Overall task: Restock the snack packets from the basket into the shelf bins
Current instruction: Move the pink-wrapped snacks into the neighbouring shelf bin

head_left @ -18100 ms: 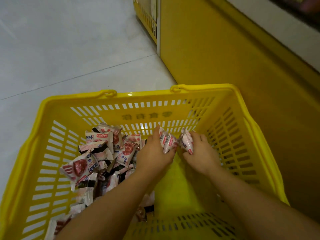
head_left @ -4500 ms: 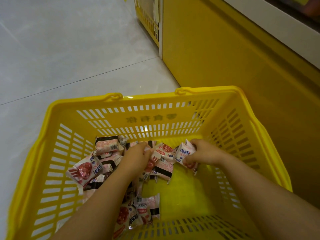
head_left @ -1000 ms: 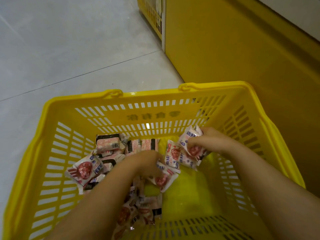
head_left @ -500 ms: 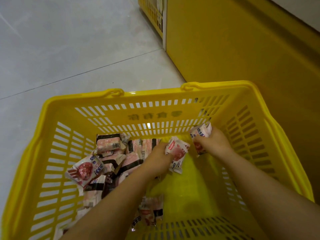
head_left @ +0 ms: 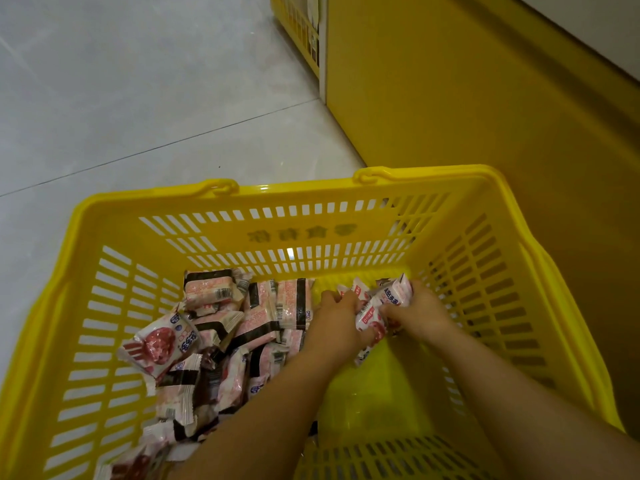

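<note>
A yellow slotted basket [head_left: 263,233] fills the lower view. Several pink and white snack packets [head_left: 221,327] lie heaped in its left half. Both my hands reach down inside, near the far right corner. My right hand [head_left: 420,315] grips a bunch of snack packets [head_left: 391,297]. My left hand [head_left: 337,322] holds a packet [head_left: 369,322] against that bunch, the two hands close together. The basket's right floor shows bare yellow plastic.
A tall yellow shelf base panel [head_left: 485,116] rises right behind and beside the basket. Grey floor tiles [head_left: 138,98] spread to the left. A second yellow rack [head_left: 298,26] stands at the top, past the panel's corner.
My left hand has moved right and brought its packet up against the bunch in my right hand. The camera view shifted slightly; the heap on the left stays put.
</note>
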Demonstrator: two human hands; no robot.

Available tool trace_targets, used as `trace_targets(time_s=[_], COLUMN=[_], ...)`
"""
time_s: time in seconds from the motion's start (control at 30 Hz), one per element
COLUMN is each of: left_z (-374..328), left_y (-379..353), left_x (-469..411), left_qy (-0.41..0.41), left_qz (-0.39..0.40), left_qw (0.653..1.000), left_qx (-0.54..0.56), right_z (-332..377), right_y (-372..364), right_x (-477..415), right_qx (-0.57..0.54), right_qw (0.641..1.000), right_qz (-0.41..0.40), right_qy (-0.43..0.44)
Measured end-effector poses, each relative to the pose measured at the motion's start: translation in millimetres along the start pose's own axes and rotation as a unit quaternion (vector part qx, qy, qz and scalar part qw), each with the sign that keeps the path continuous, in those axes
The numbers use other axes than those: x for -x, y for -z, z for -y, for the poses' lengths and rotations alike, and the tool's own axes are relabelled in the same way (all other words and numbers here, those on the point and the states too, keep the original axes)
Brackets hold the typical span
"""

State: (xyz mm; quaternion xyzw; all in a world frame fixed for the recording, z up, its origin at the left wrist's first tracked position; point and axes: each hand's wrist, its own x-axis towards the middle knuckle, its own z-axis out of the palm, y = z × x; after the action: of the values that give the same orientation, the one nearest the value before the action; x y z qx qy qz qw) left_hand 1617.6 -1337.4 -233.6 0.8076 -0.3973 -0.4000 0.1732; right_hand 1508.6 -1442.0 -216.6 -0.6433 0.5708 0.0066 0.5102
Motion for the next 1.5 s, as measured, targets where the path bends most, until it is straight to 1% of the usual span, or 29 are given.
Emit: trace_targets(time_s=[0.1, 0.17, 0.23, 0.3, 0.37, 0.47, 0.53, 0.63, 0.7, 0.8, 0.87, 0.97, 1.07, 1.13, 1.2, 1.3, 1.4, 1.5], left_z=[3.8, 3.5, 3.5, 6.5, 11.1, 18.3, 22.3, 23.6, 23.0, 24.6, 26.3, 26.6, 25.5, 23.5, 20.3, 12.6, -1.6, -19.1], left_y=[2.0, 8.5, 15.5, 19.2, 17.3, 11.2, 9.7, 9.2, 11.0, 16.3, 15.1, 10.0, 10.7, 13.3, 14.7, 19.2, 32.1, 52.8], left_x=[2.5, 2.3, -1.2, -5.4, -7.7, -8.7, -9.8, -11.5, -12.7, -11.6, -8.2, -2.7, -4.9, -7.3, -7.0, -1.7, 11.4, 32.7], left_qy=[-0.026, -0.045, -0.078, -0.119, -0.142, -0.133, -0.121, -0.122, -0.121, -0.121, -0.143, -0.155, -0.105, -0.066, -0.05, -0.049, -0.047, -0.058], left_qz=[-0.017, -0.06, -0.126, -0.156, -0.151, -0.131, -0.102, -0.064, -0.064, -0.071, -0.08, -0.104, -0.096, -0.081, -0.074, -0.09, -0.085, -0.104], left_qw=[0.999, 0.997, 0.987, 0.968, 0.955, 0.959, 0.961, 0.955, 0.959, 0.968, 0.962, 0.961, 0.976, 0.984, 0.99, 0.993, 0.995, 0.987], left_qx=[0.026, 0.016, -0.056, -0.155, -0.212, -0.214, -0.226, -0.261, -0.246, -0.208, -0.22, -0.205, -0.167, -0.143, -0.112, -0.056, 0.026, 0.105], right_z=[-1.7, -0.5, 0.6, -0.1, -3.8, -9.2, -9.6, -7.4, -7.6, -6.4, -4.7, -2.4, -1.6, 2.4, 8.1, 15.5, 29.6, 52.7], right_y=[-1.3, -2.3, -2.8, -4.6, -7.8, -11.1, -11.2, -10.5, -10.6, -9.3, -8.7, -13.3, -15.9, -13.4, -9.2, -0.3, 16.8, 38.8], right_x=[-0.6, -2.3, -5.2, -5.7, -3.3, 2.7, 4.0, 3.6, 2.8, 2.8, 3.0, 5.8, 7.4, 8.0, 11.4, 20.3, 39.9, 70.8], right_qx=[-0.012, -0.015, 0.007, 0.069, 0.144, 0.233, 0.285, 0.33, 0.298, 0.182, 0.155, 0.162, 0.172, 0.168, 0.153, 0.145, 0.136, 0.099], right_qw=[1.0, 0.999, 0.996, 0.991, 0.982, 0.964, 0.95, 0.936, 0.947, 0.972, 0.973, 0.97, 0.966, 0.968, 0.973, 0.974, 0.975, 0.974], right_qz=[-0.007, -0.032, -0.07, -0.09, -0.082, -0.061, -0.042, -0.002, -0.009, -0.088, -0.114, -0.059, -0.023, -0.031, -0.05, -0.069, -0.079, -0.099], right_qy=[0.011, 0.03, 0.049, 0.068, 0.087, 0.109, 0.12, 0.119, 0.119, 0.119, 0.129, 0.172, 0.192, 0.183, 0.165, 0.158, 0.155, 0.18])
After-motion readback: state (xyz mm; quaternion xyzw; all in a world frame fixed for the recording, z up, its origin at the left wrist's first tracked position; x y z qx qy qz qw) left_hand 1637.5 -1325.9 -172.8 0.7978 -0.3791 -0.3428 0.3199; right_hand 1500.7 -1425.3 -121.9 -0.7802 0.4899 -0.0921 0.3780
